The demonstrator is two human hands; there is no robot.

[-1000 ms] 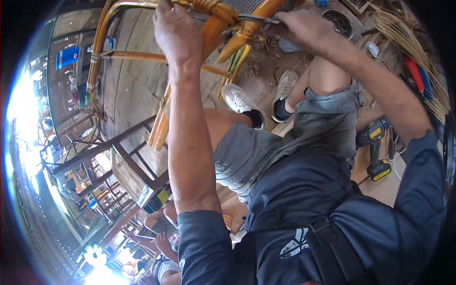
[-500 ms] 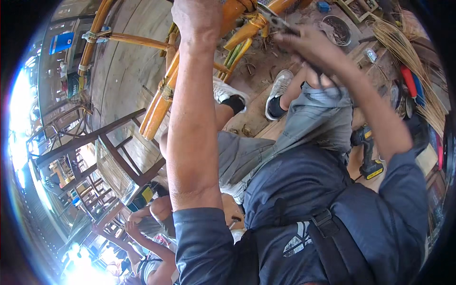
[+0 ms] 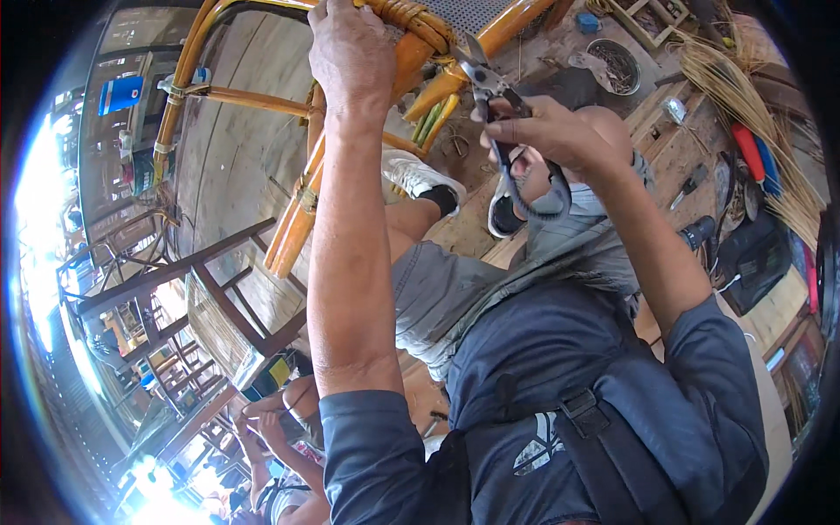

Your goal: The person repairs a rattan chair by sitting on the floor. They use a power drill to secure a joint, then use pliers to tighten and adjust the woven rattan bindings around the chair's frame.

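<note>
1. Our right hand (image 3: 553, 136) grips the dark-handled cutters (image 3: 497, 86), blades beside the cane wrapping (image 3: 427, 26) on the chair.
2. Our left hand (image 3: 354, 61) lies at the rattan chair (image 3: 409, 66) before us; we cannot tell how its fingers close.
3. We see a cane bundle (image 3: 726, 87) rightward.

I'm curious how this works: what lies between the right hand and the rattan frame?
In the head view, the cutting tool's metal head lies between them.

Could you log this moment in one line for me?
left hand: at cane frame | right hand: holding metal cutters, tips toward frame | nearby: pale strand bundle
</note>
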